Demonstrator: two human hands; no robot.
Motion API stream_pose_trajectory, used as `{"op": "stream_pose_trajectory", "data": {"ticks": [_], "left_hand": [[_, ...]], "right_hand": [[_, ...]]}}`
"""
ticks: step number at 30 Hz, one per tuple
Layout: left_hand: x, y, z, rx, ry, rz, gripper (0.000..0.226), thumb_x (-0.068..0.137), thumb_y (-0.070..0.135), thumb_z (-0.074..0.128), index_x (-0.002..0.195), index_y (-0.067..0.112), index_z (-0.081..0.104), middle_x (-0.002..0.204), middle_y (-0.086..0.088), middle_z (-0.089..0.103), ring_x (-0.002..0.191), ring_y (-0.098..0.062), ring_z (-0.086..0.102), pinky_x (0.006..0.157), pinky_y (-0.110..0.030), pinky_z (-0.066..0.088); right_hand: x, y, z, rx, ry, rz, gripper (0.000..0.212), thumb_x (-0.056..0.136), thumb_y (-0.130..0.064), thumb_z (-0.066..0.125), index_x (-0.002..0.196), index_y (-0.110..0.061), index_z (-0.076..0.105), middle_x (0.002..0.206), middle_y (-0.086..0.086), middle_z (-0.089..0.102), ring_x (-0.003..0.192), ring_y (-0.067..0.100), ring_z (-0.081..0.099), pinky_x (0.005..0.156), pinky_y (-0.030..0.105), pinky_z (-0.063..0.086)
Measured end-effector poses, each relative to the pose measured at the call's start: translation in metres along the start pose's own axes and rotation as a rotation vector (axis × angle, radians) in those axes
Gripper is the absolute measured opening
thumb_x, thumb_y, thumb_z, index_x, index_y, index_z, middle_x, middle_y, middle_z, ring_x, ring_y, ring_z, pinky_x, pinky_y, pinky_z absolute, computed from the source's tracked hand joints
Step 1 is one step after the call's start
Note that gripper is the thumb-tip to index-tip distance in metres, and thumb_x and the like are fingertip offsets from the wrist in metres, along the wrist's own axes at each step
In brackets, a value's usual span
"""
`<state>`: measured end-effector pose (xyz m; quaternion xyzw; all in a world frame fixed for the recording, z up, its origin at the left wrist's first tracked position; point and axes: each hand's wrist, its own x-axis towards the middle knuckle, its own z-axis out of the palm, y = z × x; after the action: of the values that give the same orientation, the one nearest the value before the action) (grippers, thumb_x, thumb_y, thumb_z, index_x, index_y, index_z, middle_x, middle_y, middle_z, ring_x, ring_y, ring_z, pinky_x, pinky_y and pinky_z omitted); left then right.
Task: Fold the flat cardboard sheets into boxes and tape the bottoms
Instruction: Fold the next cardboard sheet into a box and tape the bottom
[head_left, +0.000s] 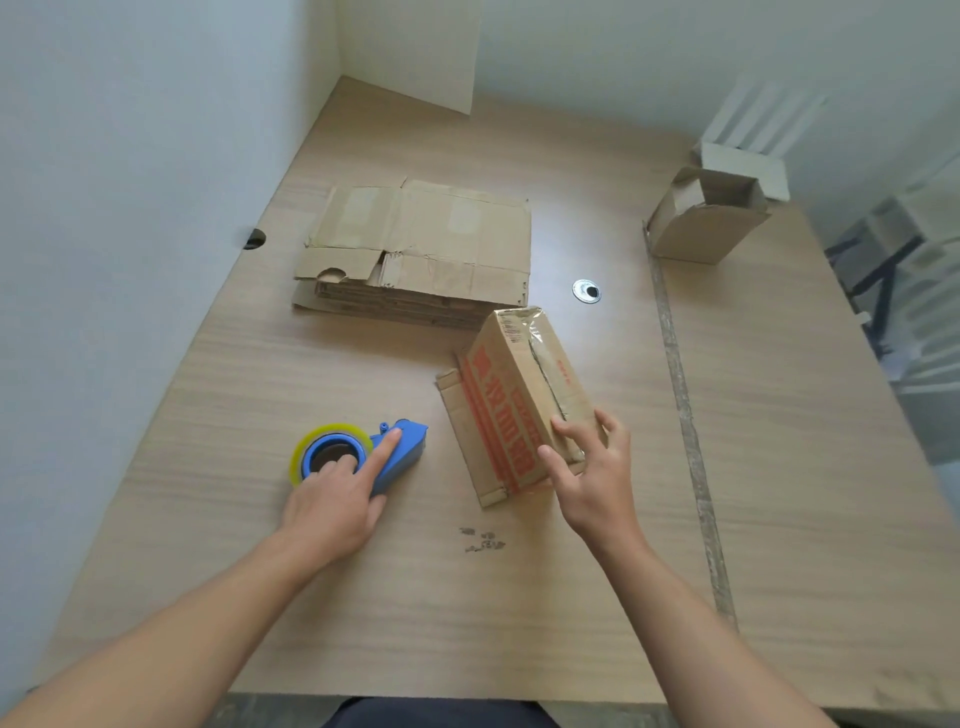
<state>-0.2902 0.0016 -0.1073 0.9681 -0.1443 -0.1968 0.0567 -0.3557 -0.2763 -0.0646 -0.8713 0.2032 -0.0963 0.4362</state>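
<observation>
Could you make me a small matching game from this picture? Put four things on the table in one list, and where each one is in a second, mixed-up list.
Things
1. tape dispenser
2. box with red print
3. stack of flat cardboard
4. open plain box

Places
A. far right corner of the table, flaps up
B. held by the left hand
C. middle of the table, towards the back
D. under the right hand, tape along its top seam

Pairs: 1-B, 2-D, 3-C, 4-A
</observation>
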Motion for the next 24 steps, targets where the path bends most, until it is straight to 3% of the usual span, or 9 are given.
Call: {"op": "stream_pose_trajectory", "data": {"ticks": [3,7,10,12,14,17,20,24], "left_hand": [[0.002,-0.002,0.0,0.01,0.005,0.023,0.076,0.099,0.045,0.037,0.15,0.045,-0.02,0.098,0.0,0.04,0.086,-0.019,0.041,0.076,-0.032,0.043],[0.003,-0.001,-0.01,0.078,0.027,0.045,0.068,0.1,0.045,0.036,0.154,0.045,-0.006,0.111,-0.002,0.05,0.1,-0.022,0.051,0.077,-0.032,0.039],[0.005,0.005,-0.029,0.084,0.184,0.094,0.056,0.096,0.049,0.037,0.151,0.037,0.034,0.127,-0.007,0.056,0.112,-0.029,0.056,0.087,-0.037,0.046],[0.006,0.016,-0.046,-0.044,0.33,0.213,0.061,0.089,0.054,0.035,0.14,0.027,0.054,0.133,-0.013,0.058,0.116,-0.034,0.058,0.092,-0.042,0.049],[0.013,0.036,-0.064,-0.211,0.388,0.332,0.062,0.089,0.055,0.04,0.142,0.023,0.051,0.145,-0.01,0.05,0.131,-0.029,0.048,0.105,-0.044,0.042],[0.026,0.077,-0.087,-0.546,0.2,0.299,0.077,0.092,0.05,0.06,0.155,0.021,0.027,0.159,-0.003,0.03,0.146,-0.019,0.027,0.117,-0.034,0.024],[0.039,0.109,-0.085,-0.646,-0.003,0.197,0.084,0.09,0.049,0.065,0.156,0.019,0.022,0.15,-0.004,0.044,0.139,-0.023,0.039,0.109,-0.032,0.032],[0.04,0.128,-0.071,-0.638,0.072,0.167,0.05,0.089,0.043,0.066,0.132,0.023,0.05,0.119,0.001,0.063,0.111,-0.023,0.057,0.096,-0.039,0.047]], "right_hand": [[-0.004,0.001,0.004,-0.029,-0.004,-0.025,0.024,0.085,-0.03,0.077,0.107,-0.032,0.07,0.141,0.002,0.03,0.135,0.024,0.033,0.108,0.034,0.039],[-0.005,-0.001,0.002,-0.011,-0.013,-0.063,0.019,0.086,-0.02,0.076,0.101,-0.03,0.072,0.139,0.0,0.033,0.134,0.026,0.036,0.105,0.032,0.041],[-0.006,0.002,-0.014,0.012,-0.146,-0.079,0.029,0.085,-0.015,0.077,0.095,-0.042,0.068,0.14,-0.006,0.034,0.138,0.018,0.034,0.111,0.026,0.025],[-0.007,0.006,-0.028,-0.004,-0.239,-0.091,0.034,0.085,-0.015,0.077,0.095,-0.046,0.066,0.143,-0.008,0.035,0.14,0.016,0.032,0.112,0.024,0.021],[-0.009,0.009,-0.043,-0.064,-0.299,-0.082,0.037,0.087,-0.015,0.075,0.097,-0.049,0.064,0.145,-0.011,0.033,0.14,0.015,0.03,0.113,0.025,0.019],[-0.015,0.013,-0.061,-0.103,-0.329,-0.049,0.036,0.087,-0.014,0.075,0.099,-0.047,0.065,0.147,-0.013,0.032,0.14,0.012,0.029,0.112,0.024,0.019],[-0.026,0.019,-0.07,-0.001,-0.305,0.016,0.035,0.087,-0.014,0.075,0.109,-0.041,0.069,0.149,-0.017,0.029,0.14,0.0,0.026,0.115,0.023,0.019],[-0.041,0.029,-0.062,0.32,-0.021,0.242,0.066,0.091,-0.018,0.071,0.146,-0.038,0.042,0.158,-0.022,0.019,0.142,-0.006,0.022,0.114,0.022,0.023]]}}
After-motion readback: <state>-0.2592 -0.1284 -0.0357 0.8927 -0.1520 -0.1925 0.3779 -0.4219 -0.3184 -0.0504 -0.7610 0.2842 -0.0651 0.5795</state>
